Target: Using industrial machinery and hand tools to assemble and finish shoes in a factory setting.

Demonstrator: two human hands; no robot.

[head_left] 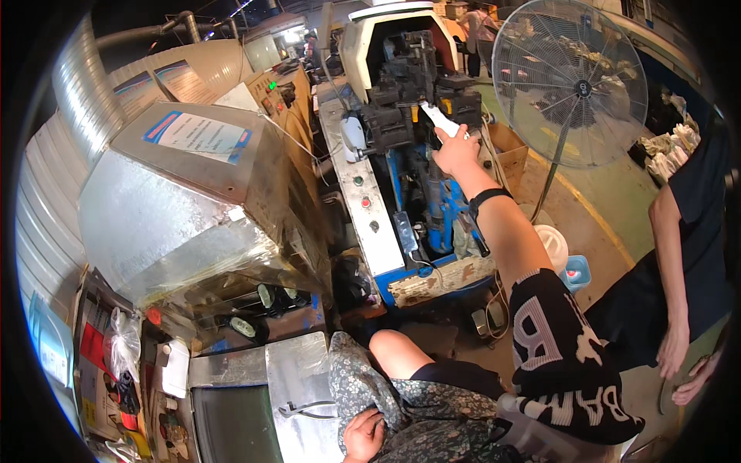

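My right hand point(457, 150) reaches forward, its fingers closed on the near end of a white elongated piece point(438, 119) whose kind I cannot make out. The far end of that piece lies against the black clamping head point(390, 119) of a machine, beside a yellow part point(414, 113). My left hand point(364, 436) rests in my lap on a dark floral apron point(363, 378). Its fingers are curled in and nothing shows in them. Pliers point(306, 410) with dark handles lie near it on a metal bench top point(297, 363).
A white panel with buttons point(366, 202) runs along the machine's left side. A large metal hood point(170, 208) stands left. A pedestal fan point(571, 85) is at the right, above a blue basin point(575, 272). Another person's arm point(671, 262) hangs at the right edge.
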